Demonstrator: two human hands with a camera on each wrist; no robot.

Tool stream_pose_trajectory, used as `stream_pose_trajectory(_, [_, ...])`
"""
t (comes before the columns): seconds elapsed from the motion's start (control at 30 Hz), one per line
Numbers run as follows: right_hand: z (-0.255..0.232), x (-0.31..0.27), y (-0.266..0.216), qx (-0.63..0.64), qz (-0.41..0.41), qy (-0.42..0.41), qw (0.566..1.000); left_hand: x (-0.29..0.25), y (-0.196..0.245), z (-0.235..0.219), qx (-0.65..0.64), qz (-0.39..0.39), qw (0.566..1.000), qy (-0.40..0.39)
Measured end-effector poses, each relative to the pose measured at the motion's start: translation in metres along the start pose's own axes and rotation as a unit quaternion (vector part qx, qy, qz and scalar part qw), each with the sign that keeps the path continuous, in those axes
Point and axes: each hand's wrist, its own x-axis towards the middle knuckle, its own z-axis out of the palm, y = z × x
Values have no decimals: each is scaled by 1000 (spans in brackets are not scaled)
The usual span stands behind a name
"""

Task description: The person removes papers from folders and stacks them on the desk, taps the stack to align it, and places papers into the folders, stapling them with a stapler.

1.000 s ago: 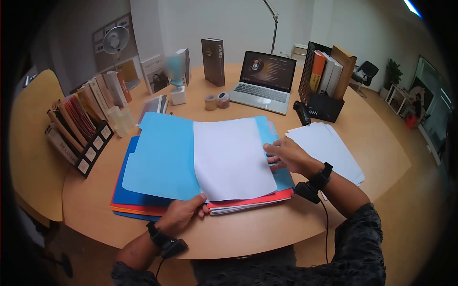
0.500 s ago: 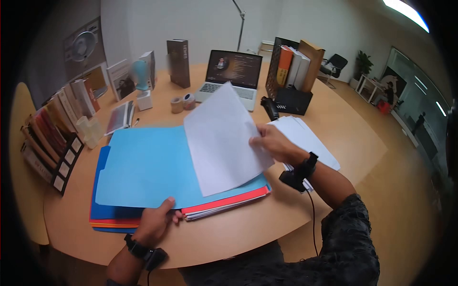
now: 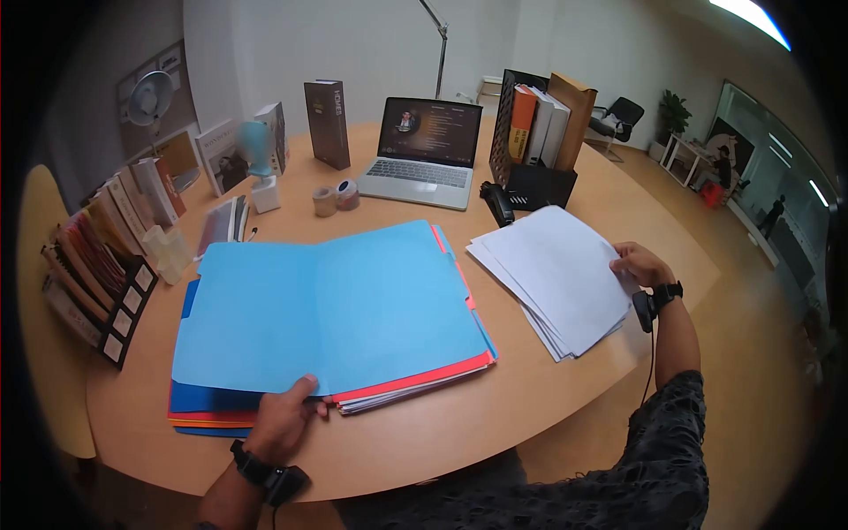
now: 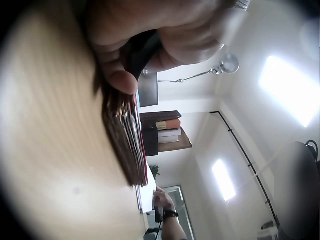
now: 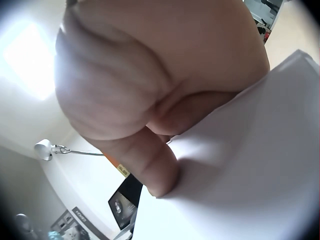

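Note:
A light blue file folder (image 3: 256,309) lies spread wide on a pile of folders, both inner faces bare. At its lower edge by the fold, my left hand (image 3: 284,419) pinches the folder, thumb on top. To the right, my right hand (image 3: 643,265) pinches the right edge of a white sheet of paper (image 3: 565,269), which lies over a fanned paper stack (image 3: 549,334). The right wrist view shows the thumb (image 5: 157,175) pressed on the sheet's face. Under the folder, a red folder (image 3: 415,382) and layered page edges stick out.
Behind stand a laptop (image 3: 420,172), tape rolls (image 3: 325,201), a telephone handset (image 3: 496,203) and a black book holder (image 3: 543,187). A file rack (image 3: 128,309) with several folders borders the left side. The table edge (image 3: 530,424) curves along the front.
My right hand has lifted the white sheet off the blue folder and carried it right onto the paper stack. The left hand keeps its hold at the folder's lower edge.

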Motion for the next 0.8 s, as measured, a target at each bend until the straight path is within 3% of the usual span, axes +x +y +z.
stream_pose_trajectory(0.07, [-2,1,8,-103,63,32,992,1,-2,-1,-10,-2,1000,11])
stream_pose_trajectory(0.37, [18,13,11,-228,29,91,969,-2,1,-3,22,51,998,18])
stream_pose_trajectory(0.47, [19,34,30,-281,-21,135,950,-3,3,-2,9,54,998,19])
stream_pose_trajectory(0.53, [25,33,23,-388,-92,262,879,-4,5,-5,25,63,998,12])
stream_pose_trajectory(0.7, [81,17,-55,-307,-189,217,907,-7,20,2,-55,77,995,10])
stream_pose_trajectory(0.77, [113,7,-82,-165,-273,120,940,-3,19,-3,-47,103,994,-3])
stream_pose_trajectory(0.8, [128,3,-95,-167,-286,83,940,-3,19,-6,-40,128,991,-18])
